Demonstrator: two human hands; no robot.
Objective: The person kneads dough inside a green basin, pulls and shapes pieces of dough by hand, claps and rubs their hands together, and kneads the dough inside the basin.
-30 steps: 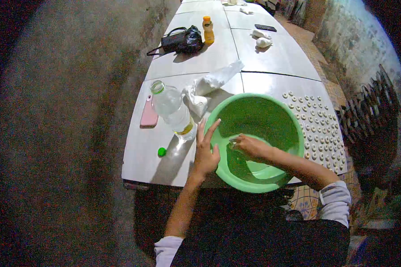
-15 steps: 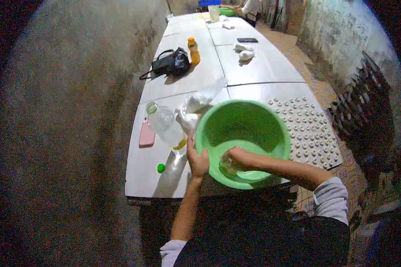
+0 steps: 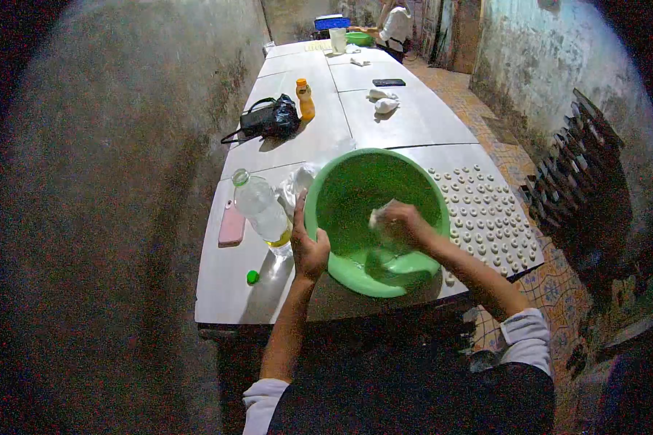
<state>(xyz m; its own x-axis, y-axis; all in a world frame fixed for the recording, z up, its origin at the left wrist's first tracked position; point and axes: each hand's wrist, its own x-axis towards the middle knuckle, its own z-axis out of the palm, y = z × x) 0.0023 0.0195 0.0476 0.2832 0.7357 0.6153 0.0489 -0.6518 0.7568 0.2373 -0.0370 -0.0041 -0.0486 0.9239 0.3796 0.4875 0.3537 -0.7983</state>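
I have both hands at the green basin [image 3: 376, 279], which sits at the near edge of the table [image 3: 297, 149]. My left hand [image 3: 310, 254] is open, fingers stretched upward and thumb apart, braced against the basin's outer wall at about 8 o'clock; it grips nothing. My right hand [image 3: 403, 221] reaches in from 4 o'clock and is over the basin's inside, motion-blurred, fingers curled closed on a pale item [image 3: 375, 218] that I can't identify.

Taking the basin as my dial, the open bottle [image 3: 261, 209] stands at 9 o'clock with the pink phone [image 3: 231, 225] just beyond it. The green cap [image 3: 252, 278] lies at 8, the white bag [image 3: 295, 181] at 10. Rows of small white rings [image 3: 490, 217] spread out at 3. Farther off, the black bag [image 3: 270, 120] and orange bottle [image 3: 305, 99] are at 11, while white bundles [image 3: 386, 106], a dark phone [image 3: 389, 83] and, past the table's far end, another person [image 3: 395, 25] are near 12.
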